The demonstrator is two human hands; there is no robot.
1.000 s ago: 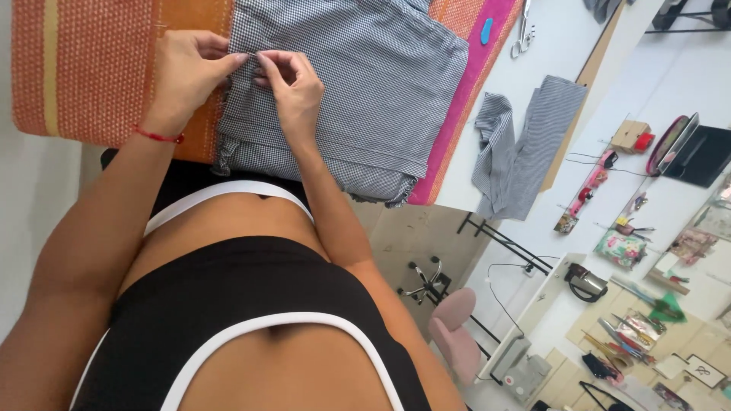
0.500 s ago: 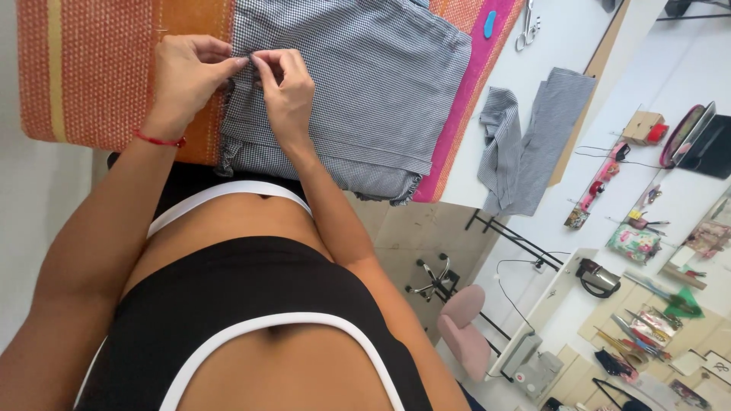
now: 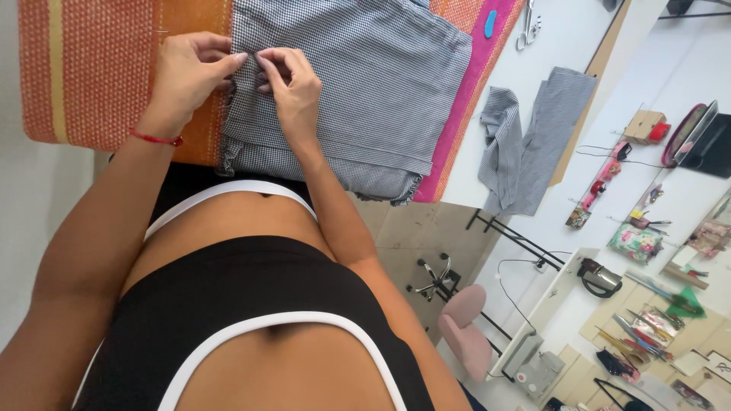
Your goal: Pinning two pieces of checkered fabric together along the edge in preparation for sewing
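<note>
At the near left edge of the white tabletop (image 3: 563,46), we see both hands close together, left hand (image 3: 186,72) and right hand (image 3: 293,84) pinching the grey checked fabric piece (image 3: 381,99), which lies over an orange woven mat (image 3: 91,76); silver scissors (image 3: 528,23) lie farther right.

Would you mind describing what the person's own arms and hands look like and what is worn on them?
Both arms are bare, with no sleeves or gloves. The left hand has a thin red string bracelet around its wrist. The right hand wears nothing; no rings are visible on either.
</note>
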